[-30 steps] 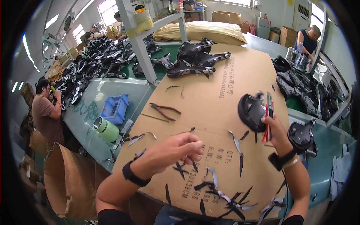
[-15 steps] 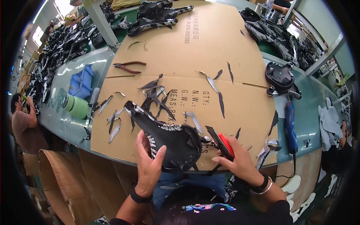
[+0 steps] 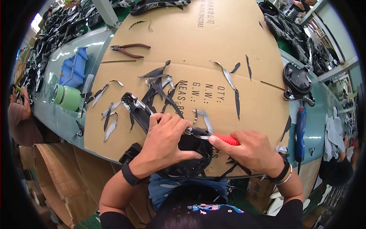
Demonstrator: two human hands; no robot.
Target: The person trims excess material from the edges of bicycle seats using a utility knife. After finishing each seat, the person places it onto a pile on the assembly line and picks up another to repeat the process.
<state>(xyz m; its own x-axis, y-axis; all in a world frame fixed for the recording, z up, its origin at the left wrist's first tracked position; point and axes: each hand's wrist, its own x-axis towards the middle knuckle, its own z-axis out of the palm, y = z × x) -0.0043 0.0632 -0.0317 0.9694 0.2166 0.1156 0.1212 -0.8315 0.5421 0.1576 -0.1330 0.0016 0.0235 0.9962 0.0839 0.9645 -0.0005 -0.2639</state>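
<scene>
A black bicycle saddle (image 3: pixel 190 147) lies upside down near the table's front edge, its narrow nose pointing away to the left. Across its middle my left hand (image 3: pixel 162 139) grips the rim, thumb stretched over the underside. My right hand (image 3: pixel 253 150) is closed round the red handle of a utility knife (image 3: pixel 227 139). The blade meets the saddle's edge just right of my left fingers. Dark and silver trimmed strips (image 3: pixel 156 91) lie scattered beyond the saddle. My left hand hides part of the saddle's middle.
A cardboard sheet (image 3: pixel 198 45) covers the table. Red-handled pliers (image 3: pixel 131 50) lie at its far left, by a blue basket (image 3: pixel 74 68) and a green jar (image 3: pixel 68 97). At right are another saddle (image 3: pixel 298 80) and a corded blue tool (image 3: pixel 300 131). A person (image 3: pixel 23 118) sits far left.
My left hand has moved from the saddle's left side over its top. The knife, earlier held off to the right, now has its blade at the saddle's edge.
</scene>
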